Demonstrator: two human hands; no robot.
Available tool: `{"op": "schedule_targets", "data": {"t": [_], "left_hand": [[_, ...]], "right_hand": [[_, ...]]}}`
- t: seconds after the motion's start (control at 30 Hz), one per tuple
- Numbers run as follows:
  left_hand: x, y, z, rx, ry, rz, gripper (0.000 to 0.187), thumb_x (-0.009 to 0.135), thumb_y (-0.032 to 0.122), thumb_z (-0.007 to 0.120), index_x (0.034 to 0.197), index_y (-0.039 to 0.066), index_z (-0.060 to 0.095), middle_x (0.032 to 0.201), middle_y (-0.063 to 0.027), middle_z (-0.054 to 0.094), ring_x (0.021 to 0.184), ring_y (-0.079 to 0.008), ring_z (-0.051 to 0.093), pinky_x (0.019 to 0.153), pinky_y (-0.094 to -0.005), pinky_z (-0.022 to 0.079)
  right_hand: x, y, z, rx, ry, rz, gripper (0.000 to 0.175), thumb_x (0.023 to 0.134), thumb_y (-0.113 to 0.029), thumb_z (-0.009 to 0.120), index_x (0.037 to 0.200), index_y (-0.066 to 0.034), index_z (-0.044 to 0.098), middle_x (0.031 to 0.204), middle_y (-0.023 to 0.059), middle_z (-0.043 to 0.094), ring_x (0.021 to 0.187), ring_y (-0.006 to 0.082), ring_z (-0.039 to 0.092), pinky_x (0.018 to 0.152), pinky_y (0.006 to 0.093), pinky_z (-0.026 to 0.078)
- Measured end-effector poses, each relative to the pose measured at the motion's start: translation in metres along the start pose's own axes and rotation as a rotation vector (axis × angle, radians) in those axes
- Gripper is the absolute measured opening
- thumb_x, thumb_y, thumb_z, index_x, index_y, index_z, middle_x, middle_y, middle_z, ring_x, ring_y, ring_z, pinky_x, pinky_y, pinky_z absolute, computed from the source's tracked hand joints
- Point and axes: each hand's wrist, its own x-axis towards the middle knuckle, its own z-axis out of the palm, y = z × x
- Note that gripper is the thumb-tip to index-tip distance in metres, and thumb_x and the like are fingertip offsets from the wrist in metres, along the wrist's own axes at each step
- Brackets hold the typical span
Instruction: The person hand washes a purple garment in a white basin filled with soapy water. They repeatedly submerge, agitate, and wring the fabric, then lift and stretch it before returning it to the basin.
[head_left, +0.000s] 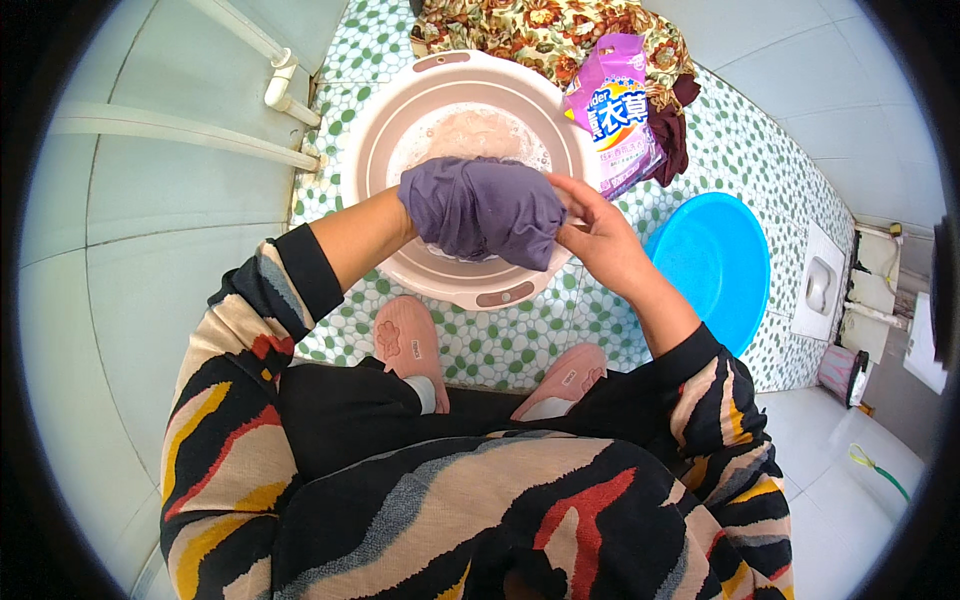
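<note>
A bundled purple cloth garment (487, 206) is held above a pink plastic basin (469, 291). My left hand (407, 211) reaches inside or beneath the bundle; only the wrist shows, and the fingers are hidden by the fabric. At the bundle's right end is my right hand (589, 217), its thumb and fingers around the cloth's edge. Below the cloth, sudsy water (472, 135) fills the bottom of the basin, with a pale pink area visible in it.
A purple detergent bag (619, 112) leans by the basin's right rim, against floral fabric (525, 34) and dark red cloth (670, 142). A blue basin (712, 262) stands to the right, with a squat toilet (821, 285) beyond. White pipes (187, 137) run along the left wall.
</note>
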Motion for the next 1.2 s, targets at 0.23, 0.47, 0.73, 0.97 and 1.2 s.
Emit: {"op": "schedule_targets", "data": {"t": [0.23, 0.47, 0.73, 0.97, 1.2], "left_hand": [[0.004, 0.021, -0.026, 0.367, -0.357, -0.316, 0.037, 0.086, 0.013, 0.058, 0.122, 0.005, 0.055, 0.114, -0.0089, 0.061, 0.101, -0.0175, 0.059, 0.091, -0.0291, 0.045], [-0.039, -0.039, -0.049, -0.683, 0.184, -0.775, 0.037, 0.089, 0.014, 0.055, 0.125, 0.005, 0.052, 0.119, -0.0083, 0.058, 0.106, -0.0188, 0.058, 0.094, -0.0304, 0.045], [-0.021, -0.012, -0.012, -1.052, 0.089, -0.402, 0.032, 0.094, 0.019, 0.047, 0.123, 0.005, 0.052, 0.123, -0.0069, 0.055, 0.104, -0.0159, 0.058, 0.092, -0.0282, 0.048], [-0.006, -0.005, -0.006, -1.030, 0.085, -0.603, 0.029, 0.092, 0.018, 0.051, 0.117, 0.003, 0.055, 0.112, -0.0088, 0.061, 0.098, -0.0157, 0.061, 0.086, -0.0273, 0.051], [-0.012, 0.001, -0.017, -1.311, 0.283, -0.464, 0.029, 0.093, 0.020, 0.050, 0.108, -0.003, 0.057, 0.108, -0.0139, 0.062, 0.093, -0.0198, 0.063, 0.085, -0.0339, 0.052]], "right_hand": [[0.001, -0.011, -0.006, 0.244, 0.101, 0.131, 0.024, 0.088, -0.003, 0.047, 0.108, 0.0014, 0.059, 0.092, 0.0025, 0.062, 0.080, 0.0093, 0.057, 0.076, 0.0228, 0.046], [0.006, -0.005, -0.013, 0.637, 0.176, 0.145, 0.018, 0.092, -0.011, 0.043, 0.102, -0.0018, 0.054, 0.096, 0.0070, 0.062, 0.085, 0.0128, 0.060, 0.080, 0.0273, 0.048], [0.013, 0.002, -0.007, 0.550, 0.277, 0.152, 0.014, 0.094, -0.017, 0.048, 0.094, -0.0034, 0.053, 0.087, 0.0052, 0.061, 0.073, 0.0120, 0.060, 0.069, 0.0268, 0.050], [0.011, 0.007, -0.013, 0.427, 0.304, 0.205, 0.014, 0.093, -0.019, 0.053, 0.089, -0.0055, 0.051, 0.078, 0.0013, 0.056, 0.065, 0.0092, 0.054, 0.063, 0.0260, 0.048], [0.014, -0.003, -0.013, 0.546, 0.352, 0.213, 0.014, 0.092, -0.019, 0.054, 0.089, -0.0064, 0.050, 0.080, 0.0015, 0.056, 0.069, 0.0096, 0.054, 0.065, 0.0264, 0.047]]}}
